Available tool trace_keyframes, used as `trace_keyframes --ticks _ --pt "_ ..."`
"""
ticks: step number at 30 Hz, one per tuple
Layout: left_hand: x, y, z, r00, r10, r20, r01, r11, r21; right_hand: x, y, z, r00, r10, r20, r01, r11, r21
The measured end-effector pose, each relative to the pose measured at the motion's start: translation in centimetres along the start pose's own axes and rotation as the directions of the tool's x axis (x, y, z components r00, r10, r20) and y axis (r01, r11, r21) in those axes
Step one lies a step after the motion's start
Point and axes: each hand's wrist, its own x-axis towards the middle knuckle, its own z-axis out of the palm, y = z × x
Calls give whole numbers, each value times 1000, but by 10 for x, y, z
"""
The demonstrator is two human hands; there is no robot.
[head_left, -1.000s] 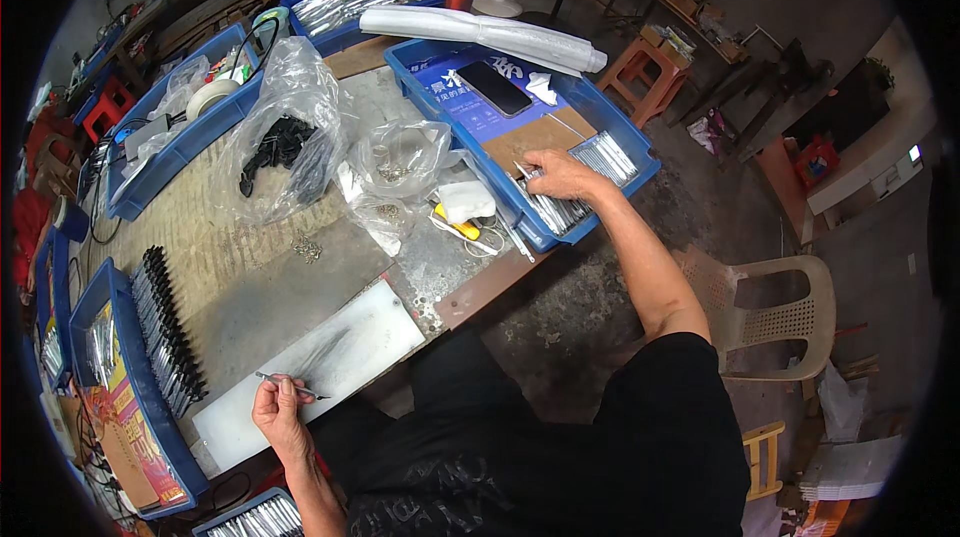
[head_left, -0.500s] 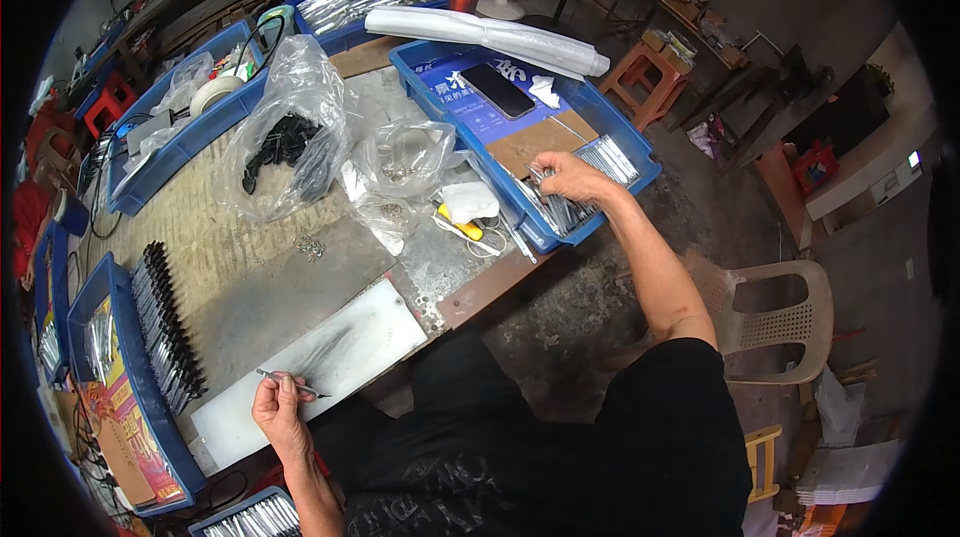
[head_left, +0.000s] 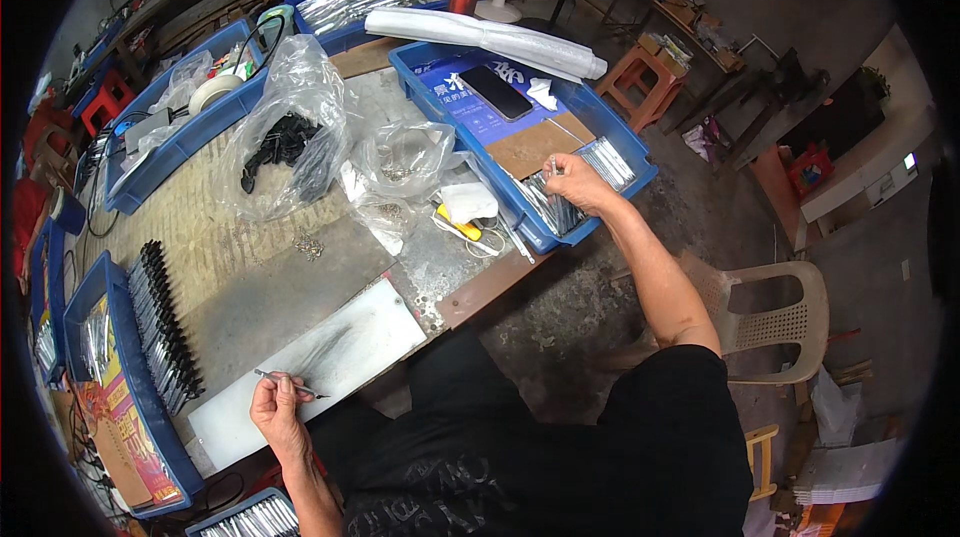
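My left hand (head_left: pixel 278 412) is closed on a slim grey metal rod with a dark tip (head_left: pixel 292 383), held above the near-left part of a smudged white board (head_left: pixel 372 329). At the right, my right hand (head_left: pixel 580 185) is inside the near end of a blue tray (head_left: pixel 480 165). Its fingers pinch a slim silver metal piece (head_left: pixel 553 168), partly hidden by the fingertips. Under that hand lie many similar silver metal pieces (head_left: pixel 608 161) in the tray. A piece of brown cardboard (head_left: pixel 528 149) and a black phone (head_left: pixel 496 92) lie farther back in it.
A row of black-topped metal parts (head_left: pixel 162 327) lines a blue tray (head_left: pixel 150 417) at left. Clear bags, one holding black pieces (head_left: pixel 282 150), a yellow-handled tool (head_left: pixel 460 224) and small metal bits (head_left: pixel 309 246) lie mid-table. A plastic chair (head_left: pixel 775 322) stands right.
My right hand has lifted slightly from the silver pieces, and a slim piece now shows upright between its fingertips. My left hand keeps its grip, almost unmoved.
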Motion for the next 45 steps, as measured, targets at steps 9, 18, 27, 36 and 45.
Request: trace_keyframes --ticks 9,18,27,36,45 --pt "0 -1 -1 1000 9 17 -9 1000 -18 5 5 -2 880 -321 -350 193 915 -355" --pt "1 -1 -2 999 15 29 -15 1000 -8 7 -39 -43 755 -311 -577 352 935 -43" --pt "-1 -2 -5 1000 9 14 -9 1000 -16 -29 -117 6 915 -281 -289 361 890 278" --pt "-1 -1 1 999 22 39 -21 999 -34 -26 -91 139 879 -400 261 433 898 -83" --pt "-4 -3 -1 998 47 43 -45 998 -47 -16 -49 203 798 -489 352 603 648 -466"
